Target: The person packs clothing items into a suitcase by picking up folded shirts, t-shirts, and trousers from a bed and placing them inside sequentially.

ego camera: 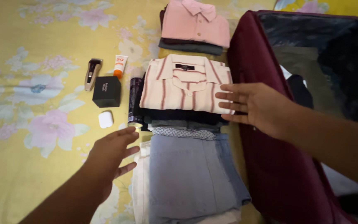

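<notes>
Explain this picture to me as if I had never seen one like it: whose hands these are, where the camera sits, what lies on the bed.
There is no machine here. A person wears a camera on the head, looking down at their own bare hands. The left hand hovers open near folded blue shorts. The right hand rests its fingertips on a folded striped shirt atop a pile. Neither hand grips anything. Everything lies on a yellow flowered bedsheet: a pink shirt, a black box, a small white case, a tube, a trimmer, a dark can. An open maroon suitcase lies on the right.
</notes>
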